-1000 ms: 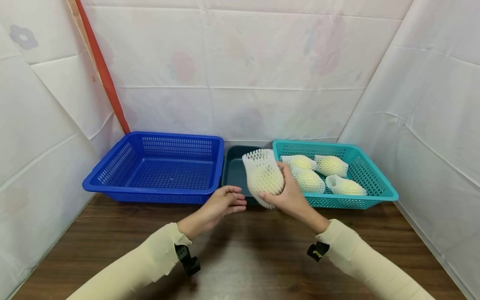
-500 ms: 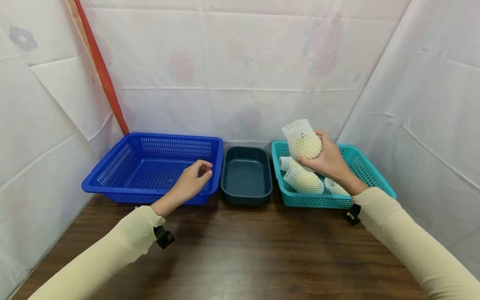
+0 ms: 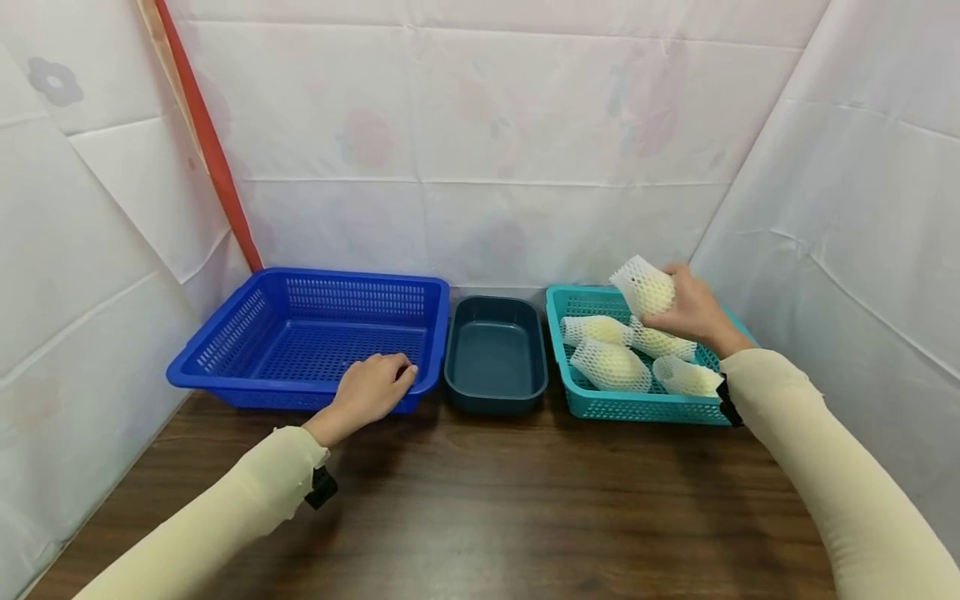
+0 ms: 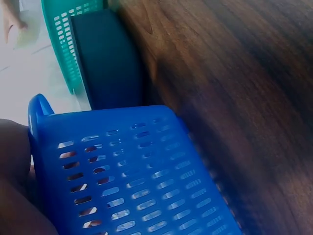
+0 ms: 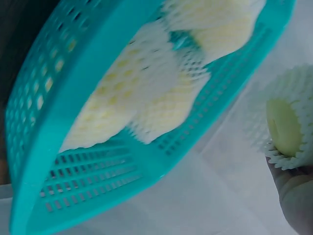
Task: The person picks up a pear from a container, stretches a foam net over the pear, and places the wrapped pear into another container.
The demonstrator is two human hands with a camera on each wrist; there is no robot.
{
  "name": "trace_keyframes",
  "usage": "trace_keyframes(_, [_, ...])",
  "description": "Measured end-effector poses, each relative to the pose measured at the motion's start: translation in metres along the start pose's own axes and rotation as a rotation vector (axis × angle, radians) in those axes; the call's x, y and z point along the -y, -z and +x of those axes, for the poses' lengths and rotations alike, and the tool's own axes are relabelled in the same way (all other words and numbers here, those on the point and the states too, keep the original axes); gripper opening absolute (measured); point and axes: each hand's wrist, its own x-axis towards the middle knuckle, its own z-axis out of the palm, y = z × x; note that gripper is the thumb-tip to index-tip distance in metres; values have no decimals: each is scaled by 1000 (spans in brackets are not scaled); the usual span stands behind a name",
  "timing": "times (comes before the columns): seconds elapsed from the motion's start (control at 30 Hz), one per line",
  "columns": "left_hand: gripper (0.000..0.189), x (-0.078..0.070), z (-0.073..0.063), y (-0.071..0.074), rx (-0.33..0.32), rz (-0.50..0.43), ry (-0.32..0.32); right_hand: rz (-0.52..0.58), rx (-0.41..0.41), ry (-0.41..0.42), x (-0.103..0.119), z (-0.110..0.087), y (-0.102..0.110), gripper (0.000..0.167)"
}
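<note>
My right hand [image 3: 697,310] grips a pale yellow fruit in a white foam net [image 3: 649,292], raised over the back of the teal basket [image 3: 630,408]. In the right wrist view, bare yellow-green skin of the fruit [image 5: 284,128] shows at the net's open end. Several more netted fruits [image 3: 611,367] lie below it in the basket. My left hand [image 3: 371,387], empty, hovers at the front right of the blue basket [image 3: 300,393] with its fingers loosely bent. Through the slots in the blue wall [image 4: 127,176], bits of that hand show in the left wrist view.
A dark green tray [image 3: 497,402] stands between the two baskets. All three sit on a brown wooden table [image 3: 480,500]. White cloth walls [image 3: 480,225] rise behind and on both sides, and an orange-red strip [image 3: 213,158] hangs at the back left.
My right hand has carried the netted fruit from over the dark tray rightward to above the teal basket. My left hand has drawn back left, from the tray to the blue basket's front right.
</note>
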Motion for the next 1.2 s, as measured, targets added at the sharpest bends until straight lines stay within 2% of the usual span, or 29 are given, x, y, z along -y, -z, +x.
trace_keyframes(0.3, [30, -3, -6, -4, 1, 47, 6, -116, 227, -57, -32, -5, -19, 82])
trace_keyframes(0.47, [34, -3, -8, -6, -12, 60, 7, -160, 280, -62, -40, -12, -32, 80])
trace_keyframes(0.6, [35, -2, -8, -7, -26, 71, -1, -156, 325, -88, -46, -15, -39, 85])
trace_keyframes(0.73, [36, -2, -9, -7, -33, 78, -2, -158, 345, -113, -45, -16, -39, 90])
trace_keyframes(1.0, [36, -3, -6, -7, -39, 76, 0, -220, 346, -98, -40, -14, -32, 95])
trace_keyframes(1.2, [26, -4, -2, -3, -46, 25, -17, -168, 337, -141, -25, -18, -15, 98])
